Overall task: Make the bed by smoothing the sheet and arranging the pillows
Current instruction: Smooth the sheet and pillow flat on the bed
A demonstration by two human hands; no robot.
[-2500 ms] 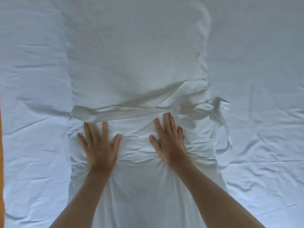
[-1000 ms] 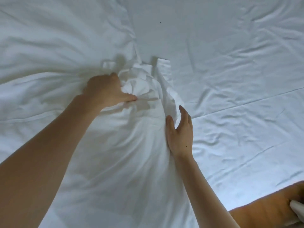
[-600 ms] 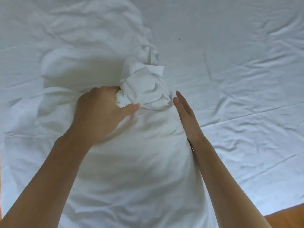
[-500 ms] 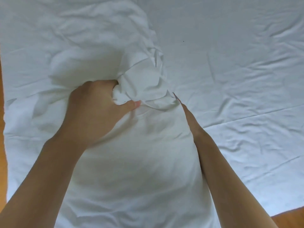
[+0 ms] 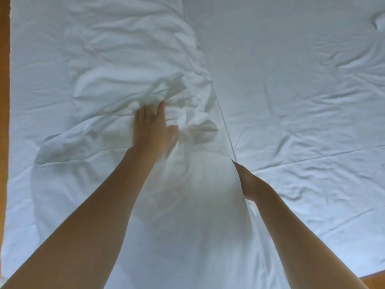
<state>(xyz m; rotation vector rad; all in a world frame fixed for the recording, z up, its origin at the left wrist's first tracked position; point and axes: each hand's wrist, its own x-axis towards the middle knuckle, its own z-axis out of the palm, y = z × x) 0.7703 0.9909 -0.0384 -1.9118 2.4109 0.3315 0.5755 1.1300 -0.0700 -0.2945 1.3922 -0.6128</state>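
Now: left hand [image 5: 153,130] flat, fingers spread, should press bunched white pillowcase cloth [image 5: 187,105] inward at frame centre; right hand [image 5: 249,182], grip unreadable, braces plump white pillow [image 5: 187,205] edge.

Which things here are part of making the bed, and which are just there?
Part of the job:
pillow
sheet
left hand, flat on the bunched pillowcase
right hand, at the pillow's side

Just there:
wooden floor at the edge
tiny dark speck on the sheet
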